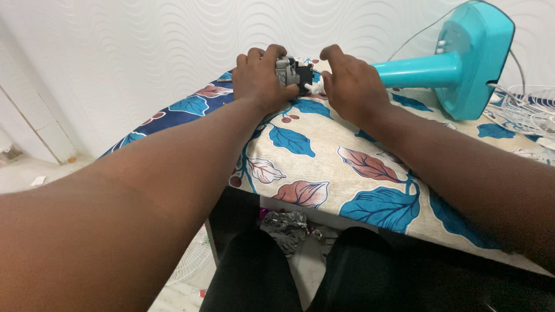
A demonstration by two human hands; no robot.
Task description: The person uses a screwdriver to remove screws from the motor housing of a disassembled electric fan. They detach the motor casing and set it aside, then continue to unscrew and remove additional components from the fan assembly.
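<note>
Head view: you are looking down along both forearms to the far edge of the bench [324,173], which is covered with a cloth printed with blue and rust-coloured leaves on a cream ground. Your left hand [260,78] sits at the far side, fingers curled over the top of a small grey and black motor [293,72] — the grip is closed around its left end, holding it against the cloth. Your right hand [350,86] is just to the right of the motor, forefinger hooked over and thumb pressed in at its right side, where some white wires [315,88] show between the two hands. That grip is narrow and touching the part; whether it truly clamps the motor or only steadies it, you cannot tell from here.

The motor lies on the cloth at the far middle of the bench, close to the wavy-patterned white wall [173,52]. Directly right of your right hand, a turquoise fan stand [462,69] lies on its side — its pole points left toward the motor and its square base stands up at the far right. A thin cord [517,63] runs past the base. A white wire fan guard [529,110] rests at the right edge of the bench.

Near you, your dark-clothed knees [254,271] sit under the bench edge, with a crumpled bit of foil [286,222] on the floor between them and another white grille [193,260] low at the left.
</note>
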